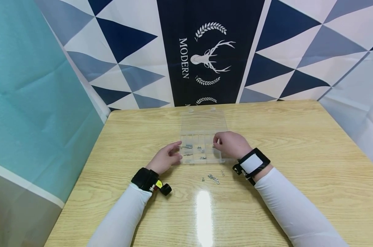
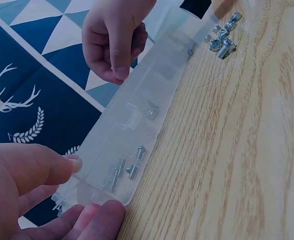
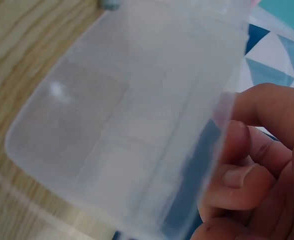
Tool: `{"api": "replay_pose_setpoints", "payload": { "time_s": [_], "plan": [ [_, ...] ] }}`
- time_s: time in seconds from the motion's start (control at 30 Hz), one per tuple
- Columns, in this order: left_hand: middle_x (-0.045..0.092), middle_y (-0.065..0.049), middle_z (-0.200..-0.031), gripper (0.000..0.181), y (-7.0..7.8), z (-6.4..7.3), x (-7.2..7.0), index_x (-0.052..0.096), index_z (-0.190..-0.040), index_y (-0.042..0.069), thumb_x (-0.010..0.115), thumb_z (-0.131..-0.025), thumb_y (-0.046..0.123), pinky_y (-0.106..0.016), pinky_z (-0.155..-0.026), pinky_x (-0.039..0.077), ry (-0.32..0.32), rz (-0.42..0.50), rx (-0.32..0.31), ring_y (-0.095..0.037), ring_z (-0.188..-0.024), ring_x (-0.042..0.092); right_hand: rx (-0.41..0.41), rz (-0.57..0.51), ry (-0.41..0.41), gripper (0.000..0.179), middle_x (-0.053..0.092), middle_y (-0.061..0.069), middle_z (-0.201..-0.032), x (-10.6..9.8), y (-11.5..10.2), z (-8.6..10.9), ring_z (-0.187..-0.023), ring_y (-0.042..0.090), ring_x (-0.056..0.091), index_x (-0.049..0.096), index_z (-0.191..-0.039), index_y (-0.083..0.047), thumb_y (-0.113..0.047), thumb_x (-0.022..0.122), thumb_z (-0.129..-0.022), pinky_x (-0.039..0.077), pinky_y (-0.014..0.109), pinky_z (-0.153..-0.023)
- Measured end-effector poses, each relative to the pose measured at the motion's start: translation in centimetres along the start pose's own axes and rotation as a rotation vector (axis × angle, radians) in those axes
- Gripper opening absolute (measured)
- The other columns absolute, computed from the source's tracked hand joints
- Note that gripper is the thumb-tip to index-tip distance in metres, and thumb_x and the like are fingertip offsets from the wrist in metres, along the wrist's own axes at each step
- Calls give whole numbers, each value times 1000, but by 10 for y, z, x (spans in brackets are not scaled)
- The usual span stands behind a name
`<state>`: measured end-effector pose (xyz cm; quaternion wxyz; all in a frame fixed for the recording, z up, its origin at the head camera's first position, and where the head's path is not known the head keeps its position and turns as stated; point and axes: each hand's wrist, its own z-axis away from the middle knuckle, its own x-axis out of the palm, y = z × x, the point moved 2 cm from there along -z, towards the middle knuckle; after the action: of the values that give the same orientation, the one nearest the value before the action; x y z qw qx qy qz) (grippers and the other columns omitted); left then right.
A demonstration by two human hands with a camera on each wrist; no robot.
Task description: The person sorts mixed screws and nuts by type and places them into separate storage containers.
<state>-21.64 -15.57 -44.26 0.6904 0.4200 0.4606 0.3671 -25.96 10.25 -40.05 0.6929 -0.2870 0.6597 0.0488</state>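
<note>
A clear plastic compartment box (image 1: 202,160) lies on the table with its lid (image 1: 203,120) folded back. My left hand (image 1: 168,156) holds its left end, with a finger on the upper edge and the thumb lower down at the corner. Screws (image 2: 119,172) lie in the compartments near that hand, and small hardware (image 1: 200,149) sits in the middle ones. Over the box's right side, my right hand (image 1: 232,144) has curled fingers, their tips close together. No item shows between those fingertips, though they are partly hidden. The near right compartments (image 3: 87,125) look bare.
Loose screws and nuts (image 1: 213,178) lie on the wooden table (image 1: 112,192) in front of the box. A single screw (image 1: 203,179) lies left of them, and small rings (image 1: 223,173) to the right. A patterned cloth (image 1: 128,68) hangs behind the table.
</note>
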Motion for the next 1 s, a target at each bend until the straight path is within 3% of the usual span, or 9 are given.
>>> {"api": "replay_pose_setpoints", "payload": {
  "time_s": [0.27,0.63,1.0],
  "plan": [
    [46,-12,-138,58,1,1,0,41,-148,16,61,-95,4,-28,-81,59,3,-5,-4,-19,-105,54,-62,25,-20,10,55,-4,-60,-4,-14,9,-50,11,45,68,-86,-15,-22,62,-92,35,23,-41],
    [45,-14,-139,59,4,2,0,40,-148,15,61,-95,4,-28,-82,58,-6,0,-2,-19,-106,54,-246,71,-101,6,46,-11,-54,9,-44,35,-47,5,39,69,-87,-19,-23,66,-90,36,20,-44],
    [46,-13,-138,58,4,2,1,41,-148,17,61,-95,5,-28,-81,58,4,-11,-5,-19,-107,54,-327,105,-136,9,56,-14,-61,20,-64,50,-51,2,46,71,-83,-20,-28,69,-86,47,23,-48]
  ]
}}
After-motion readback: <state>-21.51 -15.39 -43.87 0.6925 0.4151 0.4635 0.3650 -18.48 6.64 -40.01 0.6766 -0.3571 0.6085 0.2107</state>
